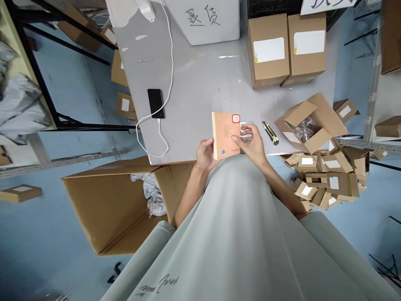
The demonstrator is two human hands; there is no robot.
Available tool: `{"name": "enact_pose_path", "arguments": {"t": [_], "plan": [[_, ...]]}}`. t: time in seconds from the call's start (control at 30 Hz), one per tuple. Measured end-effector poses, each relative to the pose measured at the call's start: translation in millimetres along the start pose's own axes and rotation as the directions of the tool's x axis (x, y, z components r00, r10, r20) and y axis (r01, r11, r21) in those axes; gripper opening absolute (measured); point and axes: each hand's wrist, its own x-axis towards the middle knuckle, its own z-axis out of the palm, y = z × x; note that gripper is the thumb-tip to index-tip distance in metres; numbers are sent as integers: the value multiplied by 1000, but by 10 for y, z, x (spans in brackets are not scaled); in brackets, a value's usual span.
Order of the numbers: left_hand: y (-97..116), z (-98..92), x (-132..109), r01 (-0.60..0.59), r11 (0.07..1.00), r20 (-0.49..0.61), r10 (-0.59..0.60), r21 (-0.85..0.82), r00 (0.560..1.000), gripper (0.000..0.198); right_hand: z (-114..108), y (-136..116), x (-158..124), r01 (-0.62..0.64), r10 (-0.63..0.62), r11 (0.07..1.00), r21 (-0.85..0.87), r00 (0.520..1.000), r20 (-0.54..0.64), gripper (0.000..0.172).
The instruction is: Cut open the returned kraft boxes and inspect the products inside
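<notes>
A small orange book (224,133) with a barcode and a red-edged label is held up over the front edge of the table. My left hand (205,154) grips its left edge near the bottom. The thumb of my right hand (252,144) presses on the book's right side, and its other fingers curl round behind. Something pale and bluish shows behind the book at my right fingers; what it is I cannot tell. To the right of that hand a yellow and black box cutter (270,133) lies on the table.
On the grey table (200,79) lie a black phone (156,103) and its white cable. Two sealed cartons (268,69) stand at the back right. An opened carton (310,125) with plastic wrap sits at the right edge, above piled cartons (332,179). A large open box (115,209) stands lower left.
</notes>
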Motion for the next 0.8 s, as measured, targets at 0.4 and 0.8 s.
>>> {"name": "enact_pose_path", "arguments": {"t": [0.4,0.8], "plan": [[-99,43,170,-80,978,-82,97,191,992,40,-316,93,201,-89,82,988,124,995,61,71],[-177,321,393,-141,962,-142,177,234,974,38,-615,-47,216,-116,82,956,270,988,133,65]]}}
